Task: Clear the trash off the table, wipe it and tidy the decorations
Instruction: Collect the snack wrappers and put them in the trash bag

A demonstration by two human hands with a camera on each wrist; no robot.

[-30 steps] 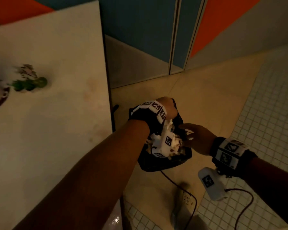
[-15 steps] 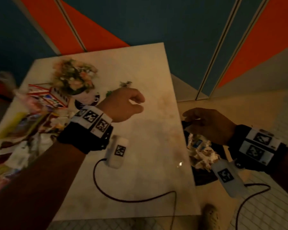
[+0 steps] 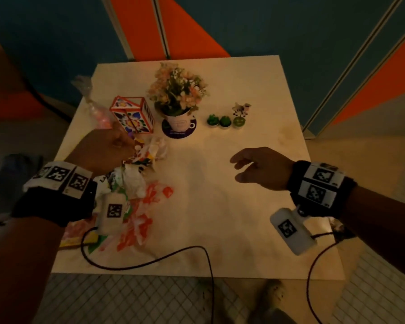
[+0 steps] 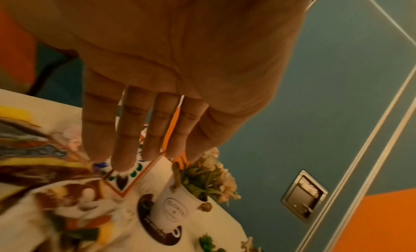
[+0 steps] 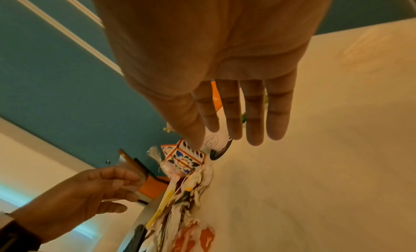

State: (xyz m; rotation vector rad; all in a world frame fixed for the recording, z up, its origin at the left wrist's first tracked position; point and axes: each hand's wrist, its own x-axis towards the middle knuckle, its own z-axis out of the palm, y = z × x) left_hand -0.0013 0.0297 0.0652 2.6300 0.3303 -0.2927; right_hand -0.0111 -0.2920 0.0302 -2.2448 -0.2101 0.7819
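Left hand (image 3: 108,146) is out over the left side of the square cream-white table (image 3: 243,206), fingers (image 4: 126,131) straight and close together, nothing in them, poised above the heap of crumpled white and coloured wrappers and tissue (image 3: 136,174). Whether the fingertips touch the litter, I can't tell from here. Right hand (image 3: 260,169) hangs over the bare middle-right of the tabletop, palm down, fingers (image 5: 254,113) loosely extended side by side, holding nothing, well apart from the rubbish.

Out from the left hand: the trash runs along the left edge towards the near corner, with a thin white plastic bag printed in orange-red (image 3: 140,216) spread flat at the near end and a flat yellow packet (image 3: 80,239) poking out beneath it. Just beyond the left hand's fingers stands a small box with orange edges and painted blue-and-orange flower panels (image 3: 132,114), and beside that, further left, a clear twisted packet of pink sweets (image 3: 96,113).

Next along, towards the far middle, a white cup of pale pink artificial flowers (image 3: 178,94) sits upright on a round dark coaster (image 3: 171,133). To its right, three little green round decorations (image 3: 225,121) stand in a row, with a tiny black-and-white cow figure (image 3: 241,108) rising over the rightmost one.

Black cables (image 3: 164,258) trail from both wrist cameras across the near edge.
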